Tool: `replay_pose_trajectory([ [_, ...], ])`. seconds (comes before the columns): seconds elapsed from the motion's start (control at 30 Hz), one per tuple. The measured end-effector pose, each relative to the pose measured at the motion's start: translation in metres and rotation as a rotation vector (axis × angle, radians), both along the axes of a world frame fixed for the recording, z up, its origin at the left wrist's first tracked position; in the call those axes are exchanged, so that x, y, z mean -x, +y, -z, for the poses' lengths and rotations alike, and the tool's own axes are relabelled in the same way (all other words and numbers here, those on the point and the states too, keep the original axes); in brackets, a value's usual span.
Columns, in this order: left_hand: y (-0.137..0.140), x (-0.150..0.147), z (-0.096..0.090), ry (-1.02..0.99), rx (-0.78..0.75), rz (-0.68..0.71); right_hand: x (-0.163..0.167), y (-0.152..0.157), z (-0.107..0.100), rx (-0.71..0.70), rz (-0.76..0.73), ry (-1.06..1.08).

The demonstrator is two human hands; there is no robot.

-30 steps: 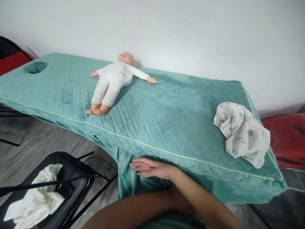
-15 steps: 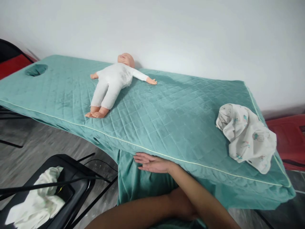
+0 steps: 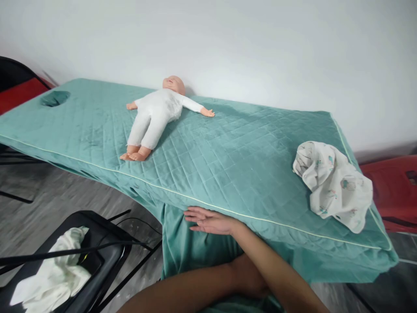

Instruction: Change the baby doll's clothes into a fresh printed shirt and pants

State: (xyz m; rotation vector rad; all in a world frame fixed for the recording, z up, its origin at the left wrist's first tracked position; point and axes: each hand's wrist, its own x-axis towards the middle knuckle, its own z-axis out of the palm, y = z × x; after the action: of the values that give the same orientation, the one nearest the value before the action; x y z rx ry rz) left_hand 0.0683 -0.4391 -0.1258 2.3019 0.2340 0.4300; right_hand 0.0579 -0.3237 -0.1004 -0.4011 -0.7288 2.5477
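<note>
My right hand [image 3: 210,220] rests against the front edge of the green quilted bed cover [image 3: 234,165], fingers stretched out and nothing in them. My left hand [image 3: 249,274] lies lower down, crossed beneath my right forearm, which hides its fingers. On the bed a baby doll [image 3: 154,115] in a white suit is on its back, arms spread, head toward the wall and feet toward the front edge. Neither hand touches it. A crumpled white printed cloth [image 3: 339,187] lies near the bed's right end.
A black folding chair [image 3: 110,265] at lower left holds a pale cloth [image 3: 58,274] and a dark item. Red chairs stand at both ends, one a red seat [image 3: 391,187] on the right. The white wall [image 3: 228,43] runs along the bed's far side.
The view has shifted slightly, so the doll sits a little further right and the printed cloth a little further left. My hands stay nearly where they were.
</note>
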Motion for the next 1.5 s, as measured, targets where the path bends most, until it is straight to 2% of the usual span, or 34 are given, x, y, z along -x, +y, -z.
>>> replay_pose_trajectory([
  [0.27,-0.004,-0.004,0.005,0.092,0.060,0.025,-0.015,-0.006,-0.012,-0.123,0.073,-0.011],
  [0.4,-0.004,-0.006,0.006,0.027,-0.034,0.064,-0.026,-0.011,-0.017,-0.182,0.121,-0.022],
  [0.53,-0.004,-0.005,0.004,0.015,-0.151,0.015,-0.045,-0.019,-0.021,-0.237,0.163,-0.053],
  [0.7,-0.008,0.003,0.006,0.108,-0.311,0.008,-0.090,-0.036,-0.027,-0.330,0.184,-0.126],
  [0.87,-0.009,0.005,0.011,0.136,-0.293,0.014,-0.146,-0.055,-0.031,-0.377,0.142,-0.255],
  [0.97,-0.001,0.007,0.003,0.129,-0.262,-0.047,-0.176,-0.068,-0.037,-0.380,0.168,-0.317],
  [1.13,0.044,0.037,-0.039,0.185,-0.066,-0.209,-0.224,-0.096,-0.047,-0.308,0.307,-0.437],
  [1.3,0.099,0.095,-0.080,0.207,0.287,-0.385,-0.270,-0.123,-0.045,-0.227,0.408,-0.562],
  [1.43,0.128,0.138,-0.094,0.273,0.573,-0.476,-0.298,-0.136,-0.039,-0.198,0.452,-0.651],
  [1.5,0.137,0.153,-0.094,0.308,0.635,-0.513,-0.306,-0.140,-0.037,-0.199,0.469,-0.672],
])
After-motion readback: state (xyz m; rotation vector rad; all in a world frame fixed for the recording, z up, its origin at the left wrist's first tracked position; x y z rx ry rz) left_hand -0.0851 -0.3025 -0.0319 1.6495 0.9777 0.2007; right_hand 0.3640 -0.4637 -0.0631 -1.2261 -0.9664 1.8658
